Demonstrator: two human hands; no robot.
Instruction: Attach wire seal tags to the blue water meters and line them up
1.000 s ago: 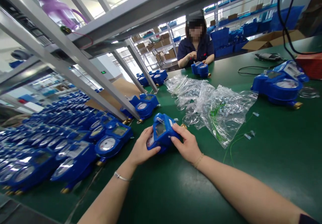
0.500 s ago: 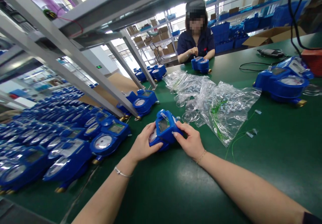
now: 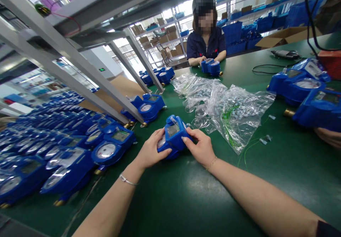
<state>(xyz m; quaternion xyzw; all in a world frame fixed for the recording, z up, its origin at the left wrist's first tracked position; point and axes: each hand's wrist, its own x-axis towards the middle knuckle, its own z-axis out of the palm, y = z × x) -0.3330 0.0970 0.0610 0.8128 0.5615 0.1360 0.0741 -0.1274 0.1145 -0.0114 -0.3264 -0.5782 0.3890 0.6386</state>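
A blue water meter point(image 3: 174, 137) with a small display window and a round dial is between my hands, low over the green table. My left hand point(image 3: 151, 148) grips its dial end, thumb along the near side and fingers partly hidden behind the housing. On the other end, my right hand point(image 3: 199, 146) is closed, with thumb and index finger against the blue casing. Just beyond the meter lie clear plastic bags point(image 3: 237, 112) holding green seal wires and small clear pieces. Several clear rings point(image 3: 201, 118) rest beside the bags.
Rows of blue water meters point(image 3: 66, 137) fill the left side, near slanted metal shelf posts point(image 3: 66, 55). A co-worker point(image 3: 206, 41) sits across the table with another meter point(image 3: 211, 67). At right, another person's hand point(image 3: 329, 135) holds a meter point(image 3: 319, 107). Loose green wires point(image 3: 249, 150) lie nearby.
A meter held by another person's hand has come into view at the right edge. The co-worker's hand has lowered to the meter across the table. My hands keep the same hold.
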